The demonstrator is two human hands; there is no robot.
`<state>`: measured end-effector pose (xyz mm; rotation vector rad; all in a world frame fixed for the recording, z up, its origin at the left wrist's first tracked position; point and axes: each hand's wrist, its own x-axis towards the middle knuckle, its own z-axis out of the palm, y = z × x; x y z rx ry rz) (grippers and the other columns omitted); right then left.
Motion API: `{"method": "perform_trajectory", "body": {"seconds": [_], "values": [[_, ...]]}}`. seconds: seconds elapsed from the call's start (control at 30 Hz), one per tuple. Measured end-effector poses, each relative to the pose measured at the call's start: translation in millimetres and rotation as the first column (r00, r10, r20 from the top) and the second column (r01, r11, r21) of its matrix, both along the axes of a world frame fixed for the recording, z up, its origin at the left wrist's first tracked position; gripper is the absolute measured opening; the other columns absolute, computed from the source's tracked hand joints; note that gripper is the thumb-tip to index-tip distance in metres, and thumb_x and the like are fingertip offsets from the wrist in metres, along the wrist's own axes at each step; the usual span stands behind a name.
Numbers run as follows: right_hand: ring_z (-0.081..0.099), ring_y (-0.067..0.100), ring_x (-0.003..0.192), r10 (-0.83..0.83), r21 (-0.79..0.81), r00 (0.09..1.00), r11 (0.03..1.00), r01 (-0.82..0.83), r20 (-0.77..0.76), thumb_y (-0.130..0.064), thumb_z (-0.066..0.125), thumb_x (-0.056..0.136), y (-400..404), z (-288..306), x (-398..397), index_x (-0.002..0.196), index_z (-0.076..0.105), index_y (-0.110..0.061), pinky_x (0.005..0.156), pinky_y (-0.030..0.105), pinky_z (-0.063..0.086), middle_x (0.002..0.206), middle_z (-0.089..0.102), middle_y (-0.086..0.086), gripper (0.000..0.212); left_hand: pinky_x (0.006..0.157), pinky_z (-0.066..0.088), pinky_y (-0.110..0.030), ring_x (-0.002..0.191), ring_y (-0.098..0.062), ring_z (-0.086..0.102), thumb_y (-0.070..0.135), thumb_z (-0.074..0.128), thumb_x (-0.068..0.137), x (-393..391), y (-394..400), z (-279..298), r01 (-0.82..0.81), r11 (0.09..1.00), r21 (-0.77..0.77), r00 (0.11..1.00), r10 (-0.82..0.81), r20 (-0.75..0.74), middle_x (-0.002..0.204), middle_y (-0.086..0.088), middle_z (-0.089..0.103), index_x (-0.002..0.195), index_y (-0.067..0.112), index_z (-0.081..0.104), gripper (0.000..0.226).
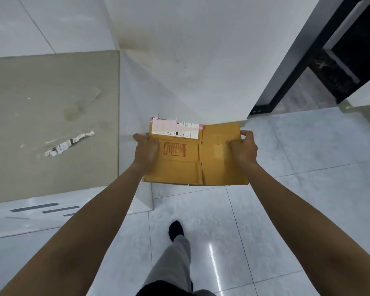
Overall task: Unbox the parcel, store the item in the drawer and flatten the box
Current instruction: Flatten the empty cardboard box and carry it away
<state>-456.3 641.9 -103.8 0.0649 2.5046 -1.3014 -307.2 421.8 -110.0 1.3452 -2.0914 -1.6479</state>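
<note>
Head view: a person stands on a tiled floor and holds a flattened box in the air in front of them, beside a grey counter.
Counter: a torn strip of label lies on it, well apart from the box; nothing else on it is clear enough to name.
Left hand: closed on the box's left edge, thumb on the upper face, the other fingers hidden beneath.
Box: collapsed to a flat sheet with its flaps spread, held roughly level; a torn label clings to the far left panel and a red stamp sits just below it.
Right hand: gripping the right edge in the same way, thumb on top.
Step in hand: I judge the flattening nearly done (only pressing and setting down seem left).
Doing it well: keep both grips at opposite edges so the sheet stays taut, press the centre crease against a firm surface, and fold the loose near flaps in line so none springs up.
Hidden: the box's underside and both sets of lower fingers.
Not in view: the drawer and the item, so I cannot tell whether storing is done.
Hard to read: the label's print and the stamp's text are too small.
Cut off: the dark frame at right runs out of the picture, and only one leg and a shoe of the person appear.
</note>
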Motion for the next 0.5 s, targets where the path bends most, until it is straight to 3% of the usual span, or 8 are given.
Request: {"method": "perform_trajectory", "body": {"seconds": [0.13, 0.23, 0.33, 0.4, 0.5], "values": [[0.052, 0.014, 0.069, 0.031, 0.058, 0.999, 0.998, -0.029, -0.041, -0.019, 0.055, 0.090, -24.7, -14.9, -46.4, 0.120, 0.039, -0.017, 0.066, 0.033, 0.043, 0.077, 0.050, -0.005, 0.034, 0.062, 0.045, -0.027, 0.077, -0.014, 0.059, 0.036, 0.044, 0.099, -39.4, -10.3, -21.7, -0.101, 0.993, -0.054, 0.993, 0.104, 0.056, 0.087, 0.007, 0.054, 0.110, 0.016, 0.025, 0.030], [0.056, 0.022, 0.077, 0.061, 0.099, 0.991, 0.994, -0.050, -0.121, -0.019, 0.059, 0.086, -41.7, -37.2, -79.1, 0.099, 0.039, -0.017, 0.060, 0.030, 0.039, 0.089, 0.055, 0.004, 0.024, 0.069, 0.047, -0.033, 0.077, -0.017, 0.059, 0.041, 0.041, 0.099, -66.5, -19.3, -44.7, -0.144, 0.982, -0.118, 0.984, 0.155, 0.086, 0.087, 0.006, 0.054, 0.109, 0.020, 0.024, 0.028], [0.053, 0.019, 0.076, 0.134, 0.179, 0.980, 0.978, -0.106, -0.149, -0.023, 0.060, 0.087, -55.2, -68.2, -112.0, 0.091, 0.048, -0.013, 0.064, 0.030, 0.040, 0.100, 0.055, 0.008, 0.016, 0.070, 0.049, -0.036, 0.079, -0.023, 0.061, 0.035, 0.042, 0.099, -93.8, -29.3, -71.5, -0.137, 0.964, -0.226, 0.983, 0.161, 0.089, 0.094, -0.002, 0.058, 0.108, 0.020, 0.025, 0.024], [0.051, 0.015, 0.074, 0.192, 0.204, 0.971, 0.966, -0.161, -0.142, -0.024, 0.061, 0.087, -59.7, -88.9, -130.3, 0.089, 0.055, -0.013, 0.066, 0.028, 0.040, 0.105, 0.055, 0.008, 0.012, 0.068, 0.050, -0.036, 0.080, -0.025, 0.062, 0.028, 0.045, 0.097, -111.3, -36.5, -90.0, -0.107, 0.957, -0.270, 0.985, 0.139, 0.102, 0.097, -0.007, 0.060, 0.106, 0.020, 0.028, 0.021], [0.049, 0.012, 0.082, 0.303, 0.221, 0.945, 0.937, -0.271, -0.123, -0.020, 0.059, 0.086, -69.2, -122.1, -162.3, 0.101, 0.058, -0.014, 0.072, 0.026, 0.039, 0.116, 0.050, 0.006, 0.016, 0.063, 0.046, -0.032, 0.081, -0.025, 0.060, 0.021, 0.047, 0.095, -143.1, -50.2, -124.0, -0.082, 0.943, -0.321, 0.982, 0.131, 0.133, 0.097, -0.009, 0.058, 0.100, 0.018, 0.033, 0.015]]}}
